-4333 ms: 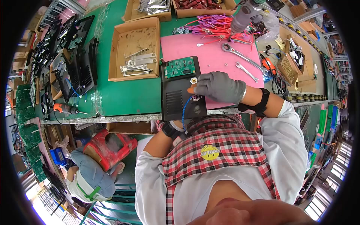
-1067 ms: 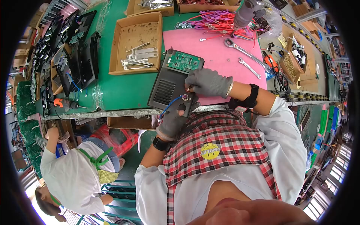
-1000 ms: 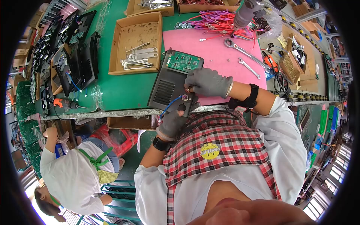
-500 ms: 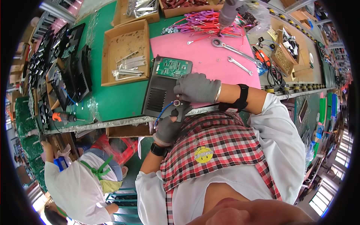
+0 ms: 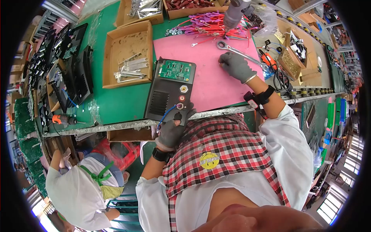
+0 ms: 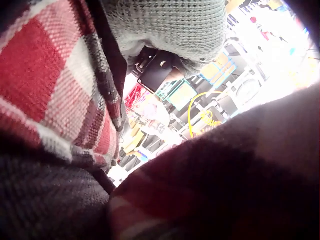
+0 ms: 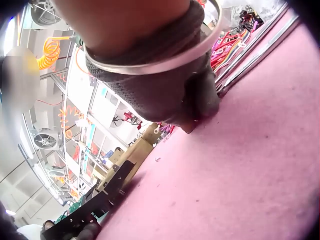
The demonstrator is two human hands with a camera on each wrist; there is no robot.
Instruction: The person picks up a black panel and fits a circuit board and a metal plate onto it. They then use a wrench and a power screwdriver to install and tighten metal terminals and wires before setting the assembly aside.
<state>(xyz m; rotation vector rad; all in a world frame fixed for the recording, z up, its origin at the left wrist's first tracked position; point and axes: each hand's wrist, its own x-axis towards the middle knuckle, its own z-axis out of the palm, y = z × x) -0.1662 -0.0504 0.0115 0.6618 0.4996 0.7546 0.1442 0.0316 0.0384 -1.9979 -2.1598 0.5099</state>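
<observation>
A black panel (image 5: 160, 94) with a green circuit board (image 5: 176, 70) lies tilted at the bench's front edge. My gloved left hand (image 5: 170, 133) grips its lower end, thumb on the face. Round metal fittings sit on the panel, one with a blue wire (image 5: 166, 116). The left wrist view shows the left hand (image 6: 172, 27) above a dark corner of the panel (image 6: 156, 74). On the pink mat (image 5: 210, 87), my right hand (image 5: 237, 67) rests with fingertips down, beside a large wrench (image 5: 243, 53); in the right wrist view its fingertips (image 7: 189, 126) hide whatever lies beneath.
Left of the panel stands a cardboard box (image 5: 127, 38) of metal brackets. Red and purple wires (image 5: 212, 25) and a hanging tool (image 5: 233, 15) are at the back. Black housings (image 5: 79, 73) and an orange-handled screwdriver (image 5: 62, 119) lie left; another person (image 5: 77, 189) bends below.
My right hand has left the panel's fittings and moved right and up to the mat, covering the small wrench. A fitting with a red ring now shows. The left hand keeps its grip.
</observation>
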